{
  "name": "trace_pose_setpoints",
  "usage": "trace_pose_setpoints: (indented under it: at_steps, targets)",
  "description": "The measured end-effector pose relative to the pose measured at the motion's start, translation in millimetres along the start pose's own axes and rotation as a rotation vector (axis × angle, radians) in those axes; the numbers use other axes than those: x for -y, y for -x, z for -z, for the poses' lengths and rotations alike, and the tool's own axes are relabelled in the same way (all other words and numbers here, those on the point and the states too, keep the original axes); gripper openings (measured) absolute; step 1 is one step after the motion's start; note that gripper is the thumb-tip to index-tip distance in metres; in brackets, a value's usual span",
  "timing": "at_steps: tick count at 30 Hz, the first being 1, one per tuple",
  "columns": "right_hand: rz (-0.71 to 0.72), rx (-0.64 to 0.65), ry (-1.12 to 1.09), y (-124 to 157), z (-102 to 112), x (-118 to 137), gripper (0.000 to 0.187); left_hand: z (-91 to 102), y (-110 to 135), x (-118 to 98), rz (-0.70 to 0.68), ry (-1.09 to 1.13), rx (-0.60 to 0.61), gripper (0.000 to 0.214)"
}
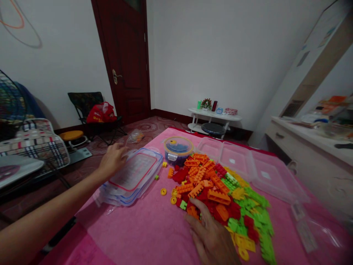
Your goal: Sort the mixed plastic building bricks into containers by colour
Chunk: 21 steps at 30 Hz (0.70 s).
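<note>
Around the middle of the pink-covered surface (154, 232), I see a loose heap of toy bricks (200, 176), and I take it as the centre of my dial. Orange bricks lie mostly toward eleven o'clock, over red ones; green bricks (260, 213) spill out toward four, with yellow pieces (244, 241) near five.

At six o'clock on my dial, the right hand (213, 233) reaches over the heap's near edge, palm down, index finger stretched forward to the bricks and thumb side turned left. Its palm is hidden from me, so I cannot tell whether it grips a piece.

Out past nine o'clock, the left hand (114, 158) is palm down at the far-left edge of a stack of clear lids (132, 176) with blue and red rims. Its fingers bend loosely, and from my end I cannot tell whether they have hold of a rim.

Toward ten o'clock, just beside the heap, a round tub (178, 147) stands upright under an orange-rimmed clear lid. Three clear plastic trays (237, 160) run in a row from twelve to three. Toward nine, between the lids and the heap, a small yellow wheel (163, 191) lies flat on the cloth. Beyond, at twelve, I make out a low white stand (215, 115).
</note>
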State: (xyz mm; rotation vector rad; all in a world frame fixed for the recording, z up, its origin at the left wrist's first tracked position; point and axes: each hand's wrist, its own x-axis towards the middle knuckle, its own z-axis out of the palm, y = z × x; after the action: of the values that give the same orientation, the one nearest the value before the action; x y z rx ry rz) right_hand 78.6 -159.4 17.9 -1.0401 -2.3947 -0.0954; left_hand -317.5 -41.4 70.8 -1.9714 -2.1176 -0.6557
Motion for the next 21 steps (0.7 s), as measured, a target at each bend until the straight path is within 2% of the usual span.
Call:
trace_pose_setpoints:
  at_steps: [2, 3, 5, 7, 8, 10, 12, 14, 16, 19, 21]
  targets:
    - [-0.015, -0.039, -0.064, 0, 2, 4, 0.040, 3.1, 5, -23, -0.167, 0.087, -0.108, 0.034]
    - [-0.019, -0.079, -0.100, -1, 6, 5, 0.038, 4.7, 9, -39, -0.245, 0.181, -0.110, 0.033]
    - [-0.018, -0.185, -0.149, -5, 17, 5, 0.033, 5.7, 18, -75, -0.374, 0.389, -0.019, 0.032]
    - [-0.056, -0.291, -0.136, -11, 34, -4, 0.029, 1.5, 27, -111, -0.455, 0.538, 0.134, 0.035]
    - [-0.101, -0.327, -0.105, -13, 43, -13, 0.027, -2.8, 31, -127, -0.502, 0.576, 0.210, 0.038]
    - [-0.254, -0.371, -0.003, -15, 63, -39, 0.024, -14.3, 36, -154, -0.510, 0.608, 0.290, 0.045]
    - [-0.462, -0.312, 0.124, -10, 80, -71, 0.030, -26.1, 38, -174, -0.461, 0.575, 0.352, 0.056]
    - [-0.651, -0.187, 0.194, 1, 90, -100, 0.040, -34.7, 36, -190, -0.408, 0.507, 0.398, 0.066]
    - [-0.811, -0.039, 0.168, 13, 92, -120, 0.047, -39.5, 34, -201, -0.389, 0.451, 0.429, 0.075]
    - [-0.989, 0.122, 0.070, 24, 87, -133, 0.054, -43.9, 33, -213, -0.397, 0.434, 0.476, 0.090]
    - [-1.031, 0.145, 0.044, 25, 81, -135, 0.057, -48.0, 33, -217, -0.406, 0.450, 0.506, 0.097]
